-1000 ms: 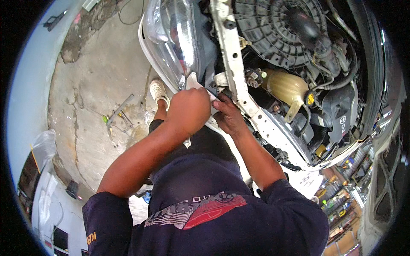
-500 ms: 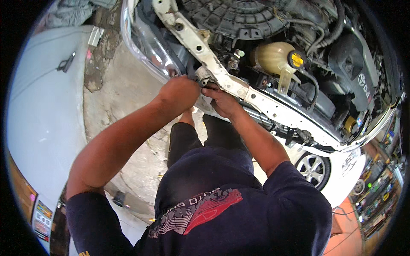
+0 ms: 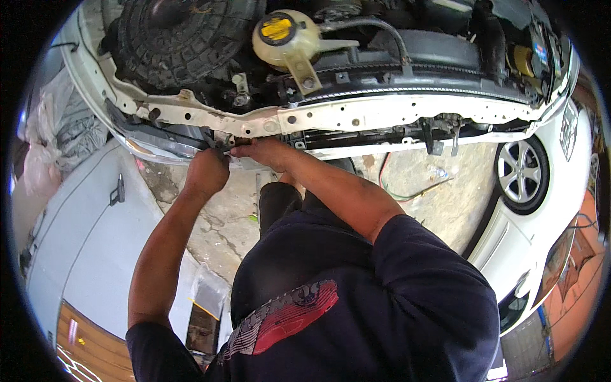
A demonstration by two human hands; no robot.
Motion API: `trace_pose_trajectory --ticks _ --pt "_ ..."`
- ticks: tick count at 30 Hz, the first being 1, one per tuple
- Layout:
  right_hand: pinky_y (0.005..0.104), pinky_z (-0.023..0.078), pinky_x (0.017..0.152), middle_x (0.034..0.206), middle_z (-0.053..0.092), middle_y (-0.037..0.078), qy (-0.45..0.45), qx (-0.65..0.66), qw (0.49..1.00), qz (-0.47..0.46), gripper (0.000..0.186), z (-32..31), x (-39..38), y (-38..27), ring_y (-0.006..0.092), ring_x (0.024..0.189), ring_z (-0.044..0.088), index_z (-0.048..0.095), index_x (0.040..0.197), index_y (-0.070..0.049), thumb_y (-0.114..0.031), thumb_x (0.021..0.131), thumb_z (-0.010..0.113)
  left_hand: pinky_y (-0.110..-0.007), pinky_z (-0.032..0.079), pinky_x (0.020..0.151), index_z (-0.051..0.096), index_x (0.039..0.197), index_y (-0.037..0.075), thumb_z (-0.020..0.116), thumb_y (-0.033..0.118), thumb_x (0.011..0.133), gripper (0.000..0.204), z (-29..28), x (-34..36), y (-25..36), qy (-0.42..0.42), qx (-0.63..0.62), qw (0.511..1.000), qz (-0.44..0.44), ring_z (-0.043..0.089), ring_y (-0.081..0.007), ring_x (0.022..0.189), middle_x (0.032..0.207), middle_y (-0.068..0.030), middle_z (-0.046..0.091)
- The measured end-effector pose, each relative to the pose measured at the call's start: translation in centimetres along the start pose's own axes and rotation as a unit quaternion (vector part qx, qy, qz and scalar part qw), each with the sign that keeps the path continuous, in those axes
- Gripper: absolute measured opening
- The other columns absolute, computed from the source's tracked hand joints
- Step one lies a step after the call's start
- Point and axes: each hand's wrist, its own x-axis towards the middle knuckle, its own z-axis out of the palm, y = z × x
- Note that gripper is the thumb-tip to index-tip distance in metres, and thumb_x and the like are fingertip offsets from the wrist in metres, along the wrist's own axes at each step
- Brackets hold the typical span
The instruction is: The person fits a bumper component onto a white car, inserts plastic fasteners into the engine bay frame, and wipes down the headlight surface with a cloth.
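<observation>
Both of my hands work at the front of a car's engine bay, just below the white metal crossmember (image 3: 344, 114). My left hand (image 3: 209, 173) is closed in a fist beside the inner end of the clear headlight (image 3: 159, 148). What its fingers hold is hidden. Close on its right, my right hand (image 3: 266, 153) reaches in under the crossmember, its fingers pressed together and pointing left. Whatever lies between them cannot be made out. The fingertips of the two hands nearly meet at a small bracket area in shadow.
Behind the crossmember sit a cream coolant tank (image 3: 304, 39) with a black cap and a round black ribbed housing (image 3: 172, 38). A pale car panel (image 3: 83, 216) stands at left, a white car (image 3: 528, 229) at right. A red hose (image 3: 384, 172) lies on the concrete floor.
My view has turned, so the crossmember now runs nearly level and the engine bay sits further left. Both hands stay together beside the headlight; the left wrist has changed its angle.
</observation>
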Motion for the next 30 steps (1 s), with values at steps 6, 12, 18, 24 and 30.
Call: trace_pose_trajectory --ticks 6,12,18,24,30 --pt "0.0347 0.044 0.104 0.131 0.068 0.006 0.032 -0.067 0.997 0.018 0.047 -0.2 -0.6 -1.2 0.0185 0.120 0.059 0.065 0.133 -0.009 -0.025 0.091 0.077 -0.049 0.057 0.080 0.075 0.084 0.003 0.061 0.015 0.089 0.020 -1.3 -0.9 2.3 -0.011 0.302 0.935 0.187 0.072 -0.0380 0.086 0.085 -0.0204 0.073" --pt "0.0332 0.044 0.104 0.127 0.070 0.005 0.041 -0.050 0.998 0.023 0.046 0.3 -1.6 -2.3 0.0168 0.117 0.059 0.068 0.130 -0.008 -0.028 0.090 0.078 -0.044 0.058 0.076 0.072 0.089 0.005 0.062 0.021 0.095 0.020 -2.2 0.1 0.5 -0.132 -0.151 0.977 -0.070 0.072 -0.0330 0.083 0.088 -0.0135 0.073" --pt "0.0340 0.045 0.104 0.128 0.070 0.007 0.093 -0.050 0.994 -0.008 0.048 0.2 -0.4 0.0 0.0182 0.119 0.060 0.063 0.135 -0.007 -0.025 0.093 0.076 -0.039 0.058 0.077 0.065 0.106 0.005 0.061 0.029 0.101 0.025 -2.5 1.2 -0.5 -0.282 -0.496 0.777 -0.268 0.069 -0.0242 0.087 0.093 -0.0083 0.070" --pt "0.0347 0.045 0.104 0.131 0.070 0.009 0.100 -0.101 0.988 -0.055 0.047 1.4 -1.0 -0.1 0.0202 0.120 0.061 0.062 0.136 -0.007 -0.026 0.095 0.074 -0.040 0.056 0.072 0.074 0.085 0.009 0.063 0.013 0.085 0.011 1.3 0.1 -0.1 -0.041 0.302 0.940 0.156 0.072 -0.0266 0.082 0.088 -0.0117 0.075" --pt "0.0351 0.046 0.103 0.131 0.070 0.009 0.115 -0.109 0.987 -0.021 0.045 0.8 -3.3 -2.9 0.0206 0.118 0.062 0.064 0.136 -0.009 -0.025 0.095 0.073 -0.040 0.055 0.062 0.072 0.088 0.007 0.064 0.010 0.083 0.010 -0.5 0.1 1.4 -0.021 0.345 0.915 0.210 0.071 -0.0224 0.076 0.083 -0.0108 0.072"
